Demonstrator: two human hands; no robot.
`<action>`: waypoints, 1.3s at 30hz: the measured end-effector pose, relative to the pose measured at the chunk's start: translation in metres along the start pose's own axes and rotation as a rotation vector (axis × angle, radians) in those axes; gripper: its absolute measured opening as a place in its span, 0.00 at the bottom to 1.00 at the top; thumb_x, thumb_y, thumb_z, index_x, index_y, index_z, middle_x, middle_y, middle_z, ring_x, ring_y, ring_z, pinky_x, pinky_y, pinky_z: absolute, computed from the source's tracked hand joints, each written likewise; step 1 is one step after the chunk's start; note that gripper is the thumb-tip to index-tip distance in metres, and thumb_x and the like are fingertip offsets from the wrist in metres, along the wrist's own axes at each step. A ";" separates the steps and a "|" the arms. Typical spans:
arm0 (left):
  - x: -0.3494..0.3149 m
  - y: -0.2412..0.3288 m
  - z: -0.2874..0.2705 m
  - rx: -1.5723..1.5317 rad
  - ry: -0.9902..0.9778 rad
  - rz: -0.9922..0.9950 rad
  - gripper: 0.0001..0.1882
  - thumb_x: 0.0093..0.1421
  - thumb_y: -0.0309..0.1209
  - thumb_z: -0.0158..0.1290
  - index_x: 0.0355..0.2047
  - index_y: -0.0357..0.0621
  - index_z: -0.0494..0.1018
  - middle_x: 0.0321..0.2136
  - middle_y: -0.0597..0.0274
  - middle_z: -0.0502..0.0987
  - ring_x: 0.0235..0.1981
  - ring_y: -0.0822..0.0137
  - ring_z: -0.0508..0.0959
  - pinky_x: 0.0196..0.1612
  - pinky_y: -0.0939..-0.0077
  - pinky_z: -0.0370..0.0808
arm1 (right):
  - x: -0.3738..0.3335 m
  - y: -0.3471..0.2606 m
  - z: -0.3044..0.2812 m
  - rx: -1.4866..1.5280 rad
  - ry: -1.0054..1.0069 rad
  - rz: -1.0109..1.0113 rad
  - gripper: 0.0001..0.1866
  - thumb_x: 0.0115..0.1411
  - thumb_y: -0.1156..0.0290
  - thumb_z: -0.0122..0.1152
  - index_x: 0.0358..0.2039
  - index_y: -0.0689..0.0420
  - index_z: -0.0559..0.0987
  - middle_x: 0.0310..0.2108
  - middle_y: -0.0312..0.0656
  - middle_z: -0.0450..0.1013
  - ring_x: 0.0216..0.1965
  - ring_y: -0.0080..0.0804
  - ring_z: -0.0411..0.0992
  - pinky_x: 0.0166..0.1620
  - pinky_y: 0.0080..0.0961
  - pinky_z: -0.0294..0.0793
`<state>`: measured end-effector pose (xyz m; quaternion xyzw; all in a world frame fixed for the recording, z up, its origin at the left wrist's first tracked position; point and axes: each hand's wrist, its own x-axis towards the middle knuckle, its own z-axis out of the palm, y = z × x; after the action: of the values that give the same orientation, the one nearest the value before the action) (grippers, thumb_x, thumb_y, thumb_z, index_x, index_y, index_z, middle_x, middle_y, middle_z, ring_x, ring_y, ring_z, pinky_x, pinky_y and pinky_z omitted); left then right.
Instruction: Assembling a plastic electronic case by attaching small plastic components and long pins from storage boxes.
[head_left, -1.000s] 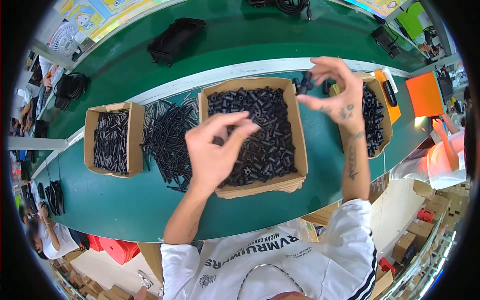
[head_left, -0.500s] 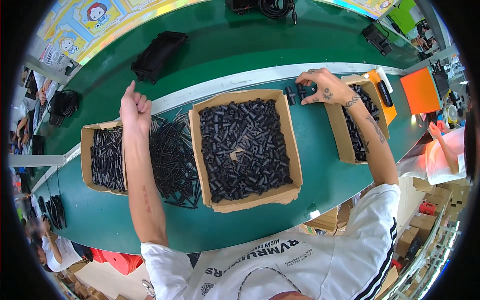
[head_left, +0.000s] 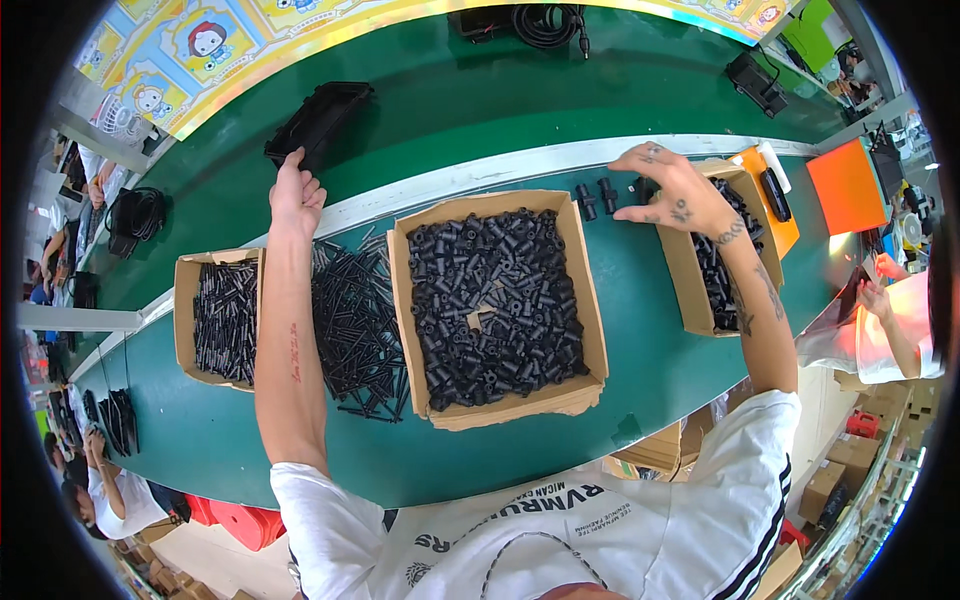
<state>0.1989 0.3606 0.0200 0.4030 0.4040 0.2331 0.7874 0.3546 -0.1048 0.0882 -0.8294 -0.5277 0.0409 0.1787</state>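
Observation:
My left hand (head_left: pixel 297 200) is closed, with one digit stretched up over the near corner of a black plastic tray (head_left: pixel 325 115). Whatever is inside its curled fingers is hidden. My right hand (head_left: pixel 680 195) is open, thumb and forefinger spread wide. Beside its thumb, two black T-shaped fittings, a left one (head_left: pixel 586 202) and a right one (head_left: pixel 607 196), stand on the green bench. Another dark piece (head_left: pixel 645 187) shows partly between thumb and fingers. A large cardboard box (head_left: pixel 400 290) full of black fittings sits between my forearms.
Black thin rods (head_left: pixel 358 325) lie piled beside a small carton (head_left: pixel 185 320) of similar rods. A narrow carton (head_left: pixel 680 280) of black parts stands under my right wrist. A white rail (head_left: pixel 470 178) crosses the bench; an orange bin (head_left: pixel 845 185) is at right. Other people work nearby.
My left hand has moved away from me and to the right, reaching the tray's corner. My right hand has shifted slightly right, its thumb and forefinger spread wider. The whole view has tilted a little.

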 end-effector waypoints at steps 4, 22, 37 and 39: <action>-0.062 0.005 0.006 0.150 -0.028 0.151 0.11 0.67 0.37 0.58 0.38 0.42 0.74 0.14 0.78 0.52 0.12 0.80 0.50 0.16 0.80 0.47 | -0.035 -0.035 -0.012 0.050 0.149 -0.050 0.22 0.52 0.63 0.78 0.45 0.60 0.83 0.45 0.46 0.80 0.48 0.47 0.77 0.53 0.38 0.78; -0.297 -0.060 -0.008 0.996 -0.831 1.564 0.28 0.50 0.29 0.69 0.53 0.34 0.78 0.14 0.72 0.65 0.14 0.76 0.69 0.18 0.79 0.63 | -0.086 -0.147 0.051 2.026 0.364 0.249 0.59 0.50 0.57 0.83 0.73 0.54 0.52 0.62 0.51 0.66 0.59 0.44 0.71 0.59 0.40 0.73; -0.321 -0.086 -0.048 0.711 -0.882 1.331 0.22 0.51 0.24 0.68 0.49 0.43 0.81 0.12 0.76 0.63 0.11 0.75 0.62 0.17 0.80 0.58 | -0.159 -0.105 -0.004 1.508 -0.142 0.616 0.20 0.68 0.71 0.64 0.58 0.64 0.75 0.47 0.43 0.81 0.47 0.22 0.78 0.49 0.21 0.78; -0.319 -0.086 -0.056 0.697 -0.836 1.243 0.21 0.52 0.23 0.67 0.48 0.43 0.81 0.13 0.75 0.65 0.11 0.76 0.63 0.17 0.80 0.59 | -0.164 -0.108 -0.007 1.398 -0.433 0.522 0.17 0.69 0.70 0.63 0.55 0.62 0.79 0.46 0.39 0.81 0.45 0.20 0.76 0.49 0.21 0.76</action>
<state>-0.0240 0.1161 0.0728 0.8277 -0.1697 0.3183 0.4299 0.1912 -0.2117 0.1115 -0.5948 -0.1901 0.5663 0.5379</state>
